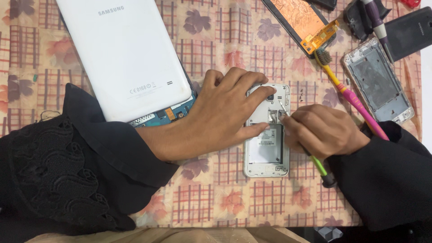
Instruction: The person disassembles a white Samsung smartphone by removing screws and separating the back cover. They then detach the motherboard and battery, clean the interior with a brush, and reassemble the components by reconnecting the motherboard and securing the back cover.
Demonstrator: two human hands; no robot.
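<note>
- The opened white phone (266,150) lies back-up on the floral checked cloth (216,198), its rear cover off, near the middle of the view.
- The left hand (220,114) rests on the phone's upper left, fingers spread: the forefinger curls over the top edge, the thumb presses the left side.
- The right hand (321,130) has its fingers closed on a green-handled screwdriver (315,159); the thin metal tip touches the phone just below the camera lens.
- The right hand's knuckles cover part of the phone's right edge, and the screwdriver's shaft is mostly hidden inside the fist.
- A white tablet (123,54), back-up, lies just left of the left hand; its blue circuit board shows at the lower edge.
- A yellow and pink toothbrush (348,92) runs diagonally just beyond the right hand.
- A silver phone frame (378,81) lies right of the toothbrush.
- A screen panel with copper backing (299,20) lies at the top.
- A dark phone cover (411,31) sits in the top right corner.
</note>
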